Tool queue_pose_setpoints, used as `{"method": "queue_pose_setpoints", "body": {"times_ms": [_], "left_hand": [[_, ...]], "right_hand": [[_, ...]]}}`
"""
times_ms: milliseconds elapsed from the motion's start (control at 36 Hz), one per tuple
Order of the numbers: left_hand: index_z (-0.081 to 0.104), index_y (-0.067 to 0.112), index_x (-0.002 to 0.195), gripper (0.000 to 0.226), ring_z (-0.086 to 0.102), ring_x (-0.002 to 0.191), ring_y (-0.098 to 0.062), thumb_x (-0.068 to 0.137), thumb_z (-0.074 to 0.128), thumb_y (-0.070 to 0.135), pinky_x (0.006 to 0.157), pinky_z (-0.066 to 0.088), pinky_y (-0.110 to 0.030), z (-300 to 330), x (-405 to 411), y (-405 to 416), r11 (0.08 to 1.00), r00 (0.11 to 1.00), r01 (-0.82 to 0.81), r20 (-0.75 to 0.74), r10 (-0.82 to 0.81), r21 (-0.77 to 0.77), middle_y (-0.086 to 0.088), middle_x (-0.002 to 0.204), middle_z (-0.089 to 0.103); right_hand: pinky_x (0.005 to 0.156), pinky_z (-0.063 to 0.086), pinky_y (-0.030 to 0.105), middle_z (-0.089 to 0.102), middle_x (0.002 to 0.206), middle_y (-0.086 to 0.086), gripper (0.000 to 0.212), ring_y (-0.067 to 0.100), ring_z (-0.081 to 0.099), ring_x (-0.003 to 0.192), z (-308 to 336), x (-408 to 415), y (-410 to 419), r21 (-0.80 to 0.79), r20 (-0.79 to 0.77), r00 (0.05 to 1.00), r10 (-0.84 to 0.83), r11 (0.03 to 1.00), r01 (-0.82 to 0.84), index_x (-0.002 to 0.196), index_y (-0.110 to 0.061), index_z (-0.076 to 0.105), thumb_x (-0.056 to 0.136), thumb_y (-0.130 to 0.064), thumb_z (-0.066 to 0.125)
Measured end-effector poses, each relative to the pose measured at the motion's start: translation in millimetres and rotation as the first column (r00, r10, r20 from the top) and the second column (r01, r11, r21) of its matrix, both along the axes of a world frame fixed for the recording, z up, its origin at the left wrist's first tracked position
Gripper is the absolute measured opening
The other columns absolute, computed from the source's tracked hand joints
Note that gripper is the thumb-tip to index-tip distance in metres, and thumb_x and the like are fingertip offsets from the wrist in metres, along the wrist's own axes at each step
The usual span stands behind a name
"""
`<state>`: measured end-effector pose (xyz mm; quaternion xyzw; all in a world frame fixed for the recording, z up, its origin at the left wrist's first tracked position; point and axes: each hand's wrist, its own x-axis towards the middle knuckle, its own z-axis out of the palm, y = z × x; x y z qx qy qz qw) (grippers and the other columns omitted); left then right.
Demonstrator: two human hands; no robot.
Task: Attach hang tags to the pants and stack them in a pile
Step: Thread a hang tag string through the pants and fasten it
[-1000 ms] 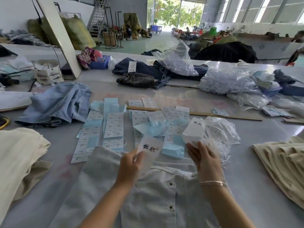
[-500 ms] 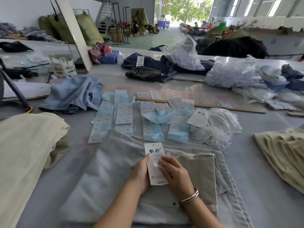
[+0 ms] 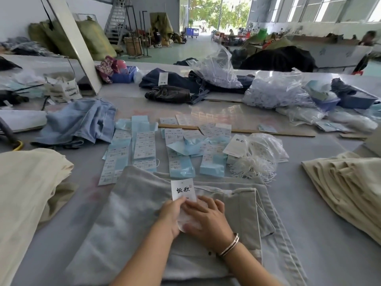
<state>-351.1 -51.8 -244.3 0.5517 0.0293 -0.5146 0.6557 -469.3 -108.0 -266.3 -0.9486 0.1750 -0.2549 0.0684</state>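
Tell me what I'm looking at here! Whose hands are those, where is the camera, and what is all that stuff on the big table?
The camera sits on a person's head and looks down, so you see that person's own two arms. There is no robot here. The left hand and the right hand are both on a white hang tag with black writing, holding it on light grey pants spread on the grey table. Beyond the pants lie rows of blue and white label strips, a bag of white strings and more tags. Cream pants sit in piles at the left and right. Blue jeans lie further back.
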Motion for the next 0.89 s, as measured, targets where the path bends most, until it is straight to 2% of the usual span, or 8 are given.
{"method": "queue_pose_setpoints", "body": {"times_ms": [83, 194, 278, 417, 528, 583, 722, 889], "left_hand": [[0.062, 0.001, 0.107, 0.022, 0.066, 0.065, -0.032, 0.100, 0.045, 0.014, 0.055, 0.056, -0.038, -1.6, 1.5, -0.5, 1.000, 1.000, 0.024, -0.002, -0.024, 0.008, -0.020, 0.082, 0.069], [0.064, 0.002, 0.103, 0.021, 0.067, 0.060, -0.030, 0.098, 0.050, 0.017, 0.052, 0.053, -0.036, -5.1, 1.9, 0.3, 1.000, 1.000, 0.020, 0.016, -0.020, 0.011, -0.018, 0.077, 0.071], [0.066, 0.002, 0.101, 0.024, 0.066, 0.065, -0.030, 0.097, 0.052, 0.021, 0.054, 0.054, -0.036, -7.5, 0.5, -1.7, 0.999, 0.994, 0.031, 0.104, -0.034, 0.030, -0.017, 0.082, 0.071], [0.069, 0.008, 0.080, 0.032, 0.069, 0.066, -0.028, 0.098, 0.052, 0.027, 0.060, 0.056, -0.039, -15.1, -15.5, -2.0, 0.997, 0.847, -0.006, 0.530, -0.033, 0.072, -0.011, 0.071, 0.072], [0.064, 0.014, 0.073, 0.031, 0.063, 0.060, -0.022, 0.098, 0.051, 0.028, 0.054, 0.048, -0.029, -21.2, -29.3, 0.3, 0.997, 0.676, -0.056, 0.737, 0.001, 0.050, -0.013, 0.068, 0.067], [0.062, 0.019, 0.076, 0.024, 0.060, 0.054, -0.004, 0.097, 0.052, 0.024, 0.048, 0.045, -0.017, -20.8, -33.8, 1.1, 0.999, 0.632, -0.042, 0.775, 0.017, 0.013, -0.003, 0.063, 0.064], [0.058, 0.023, 0.084, 0.014, 0.064, 0.060, 0.004, 0.095, 0.056, 0.016, 0.046, 0.044, -0.009, -22.1, -37.0, 0.9, 0.999, 0.578, -0.044, 0.815, 0.044, -0.023, 0.005, 0.065, 0.066], [0.057, 0.022, 0.093, 0.003, 0.069, 0.067, -0.006, 0.095, 0.056, 0.021, 0.051, 0.051, -0.017, -28.3, -36.0, 1.5, 1.000, 0.582, -0.017, 0.813, 0.028, -0.022, 0.004, 0.081, 0.071]], "right_hand": [[0.099, 0.022, 0.036, 0.057, 0.132, -0.017, 0.051, 0.025, 0.049, 0.129, -4.8, -16.4, 5.2, -0.051, -0.112, 0.993, 0.045, 0.997, -0.051, 0.120, -0.036, 0.065, 0.072, -0.052, 0.064], [0.104, 0.022, 0.039, 0.063, 0.119, -0.026, 0.038, 0.018, 0.043, 0.132, 3.3, -38.3, 4.6, -0.139, -0.154, 0.976, 0.155, 0.974, -0.177, 0.110, -0.041, 0.069, 0.074, -0.041, 0.059], [0.095, 0.043, 0.036, 0.072, 0.102, -0.014, 0.025, 0.012, 0.062, 0.113, 31.4, -46.4, -19.2, 0.104, 0.011, 0.966, 0.259, 0.960, -0.259, 0.101, -0.032, 0.074, 0.086, -0.033, 0.055], [0.068, 0.054, 0.019, 0.071, 0.085, -0.005, 0.023, 0.020, 0.068, 0.074, 79.7, -48.3, -115.0, 0.496, 0.286, 0.929, -0.233, 0.866, 0.065, 0.102, -0.023, 0.068, 0.087, -0.005, 0.065], [0.069, 0.043, 0.023, 0.071, 0.101, 0.015, 0.018, 0.027, 0.064, 0.087, 77.5, -41.4, -209.9, 0.503, -0.001, 0.842, -0.539, 0.727, 0.467, 0.105, -0.006, 0.071, 0.091, -0.012, 0.061], [0.075, 0.041, 0.028, 0.070, 0.105, 0.016, 0.020, 0.031, 0.063, 0.095, 66.3, -39.5, -238.0, 0.415, -0.177, 0.793, -0.582, 0.687, 0.597, 0.103, -0.005, 0.072, 0.090, -0.016, 0.061], [0.066, 0.038, 0.026, 0.072, 0.089, 0.013, 0.023, 0.021, 0.056, 0.072, 43.9, -25.4, -251.0, 0.316, -0.351, 0.741, -0.573, 0.672, 0.669, 0.085, -0.007, 0.073, 0.089, -0.029, 0.065], [0.071, 0.040, 0.030, 0.070, 0.098, 0.018, 0.024, 0.031, 0.059, 0.085, 32.4, -22.4, -249.4, 0.426, -0.208, 0.741, -0.638, 0.623, 0.656, 0.098, -0.006, 0.074, 0.092, -0.024, 0.059]]}}
